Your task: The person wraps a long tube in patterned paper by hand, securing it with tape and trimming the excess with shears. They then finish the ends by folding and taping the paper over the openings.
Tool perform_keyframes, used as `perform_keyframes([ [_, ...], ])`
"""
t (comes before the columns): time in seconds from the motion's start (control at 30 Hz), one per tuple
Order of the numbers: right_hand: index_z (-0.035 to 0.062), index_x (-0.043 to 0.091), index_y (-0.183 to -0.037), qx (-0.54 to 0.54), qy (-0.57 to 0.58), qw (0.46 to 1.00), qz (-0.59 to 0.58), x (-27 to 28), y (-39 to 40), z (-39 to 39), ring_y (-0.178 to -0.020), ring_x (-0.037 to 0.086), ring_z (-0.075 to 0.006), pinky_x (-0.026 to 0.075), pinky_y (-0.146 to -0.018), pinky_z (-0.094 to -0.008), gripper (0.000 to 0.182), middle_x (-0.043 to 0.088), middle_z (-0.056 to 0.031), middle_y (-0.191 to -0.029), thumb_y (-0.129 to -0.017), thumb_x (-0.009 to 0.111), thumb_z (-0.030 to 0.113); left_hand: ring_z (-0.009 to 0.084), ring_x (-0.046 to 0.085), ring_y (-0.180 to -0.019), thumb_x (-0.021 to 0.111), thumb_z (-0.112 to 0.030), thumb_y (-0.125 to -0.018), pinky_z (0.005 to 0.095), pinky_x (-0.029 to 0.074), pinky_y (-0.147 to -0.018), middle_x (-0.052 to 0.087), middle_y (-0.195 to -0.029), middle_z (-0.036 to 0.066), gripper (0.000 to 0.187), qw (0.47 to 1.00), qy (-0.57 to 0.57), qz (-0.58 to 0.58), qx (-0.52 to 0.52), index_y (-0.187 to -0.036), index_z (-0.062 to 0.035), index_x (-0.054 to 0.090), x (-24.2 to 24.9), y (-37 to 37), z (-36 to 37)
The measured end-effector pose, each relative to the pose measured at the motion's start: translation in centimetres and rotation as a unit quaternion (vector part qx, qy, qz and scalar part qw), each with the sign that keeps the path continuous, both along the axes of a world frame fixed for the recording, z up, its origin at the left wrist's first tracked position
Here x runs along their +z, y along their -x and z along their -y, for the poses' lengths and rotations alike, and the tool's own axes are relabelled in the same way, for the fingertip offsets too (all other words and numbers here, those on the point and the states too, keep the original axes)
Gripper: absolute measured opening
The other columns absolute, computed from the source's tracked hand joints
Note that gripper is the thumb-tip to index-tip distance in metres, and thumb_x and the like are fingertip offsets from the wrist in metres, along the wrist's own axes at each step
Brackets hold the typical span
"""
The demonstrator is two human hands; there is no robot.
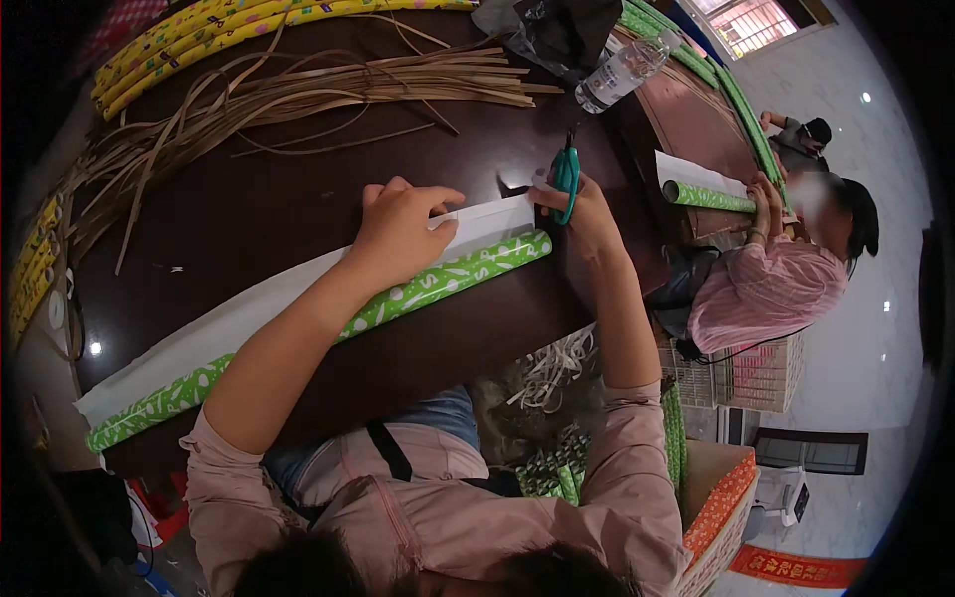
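Observation:
A long roll wrapped in green patterned paper [428, 289] lies across the dark table, with a white paper flap [259, 289] spread along its far side. My left hand [403, 231] rests on the flap near its right part, fingers apart and holding nothing. At the right end of the flap, my right hand [585, 214] is closed around the teal-handled scissors [567, 177], whose dark tip points away from me. The fingers of that hand are beside the flap's right end; whether they also pinch it cannot be made out.
Brown flat strips [398, 82] and yellow patterned rolls [199, 45] lie at the back. A plastic bottle [625, 75] lies beside a black bag [552, 30]. At right, a person in pink [771, 289] handles another green roll [711, 196]. White scraps [557, 368] hang below the table edge.

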State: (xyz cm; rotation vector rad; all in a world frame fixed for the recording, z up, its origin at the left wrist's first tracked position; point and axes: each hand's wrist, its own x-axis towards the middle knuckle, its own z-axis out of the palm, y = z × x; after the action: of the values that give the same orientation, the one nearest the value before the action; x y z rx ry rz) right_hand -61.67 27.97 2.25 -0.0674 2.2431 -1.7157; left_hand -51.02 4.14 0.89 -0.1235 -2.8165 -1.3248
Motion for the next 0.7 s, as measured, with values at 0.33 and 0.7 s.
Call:
perform_keyframes([
  [0.33,0.0044,0.059,-0.099,0.101,-0.068,0.983,-0.14,2.6,-3.2,-3.8,-0.072,0.048,-0.0067,0.042,-0.066,-0.0234,0.047,0.051,0.0021,-0.076,-0.082,0.076,0.045,0.0232,0.05,-0.098,0.069,-0.02,-0.087,0.0373,0.032,-0.098,0.066,-0.089,0.006,0.019,1.0,-0.002,-0.006,0.003,-0.105,-0.0187,0.075,-0.4,0.3,-0.1],
  [0.7,-0.0002,0.065,-0.088,0.436,-0.196,0.867,0.141,7.4,-2.9,-5.5,-0.059,0.062,-0.0132,0.048,-0.051,-0.0244,0.081,0.06,-0.0048,-0.071,-0.082,0.047,0.079,0.0228,0.05,-0.098,0.068,-0.018,-0.087,0.0374,0.032,-0.099,0.07,-0.093,0.007,0.018,1.0,0.006,0.013,0.019,-0.104,-0.0176,0.075,-0.5,0.3,-0.3],
])
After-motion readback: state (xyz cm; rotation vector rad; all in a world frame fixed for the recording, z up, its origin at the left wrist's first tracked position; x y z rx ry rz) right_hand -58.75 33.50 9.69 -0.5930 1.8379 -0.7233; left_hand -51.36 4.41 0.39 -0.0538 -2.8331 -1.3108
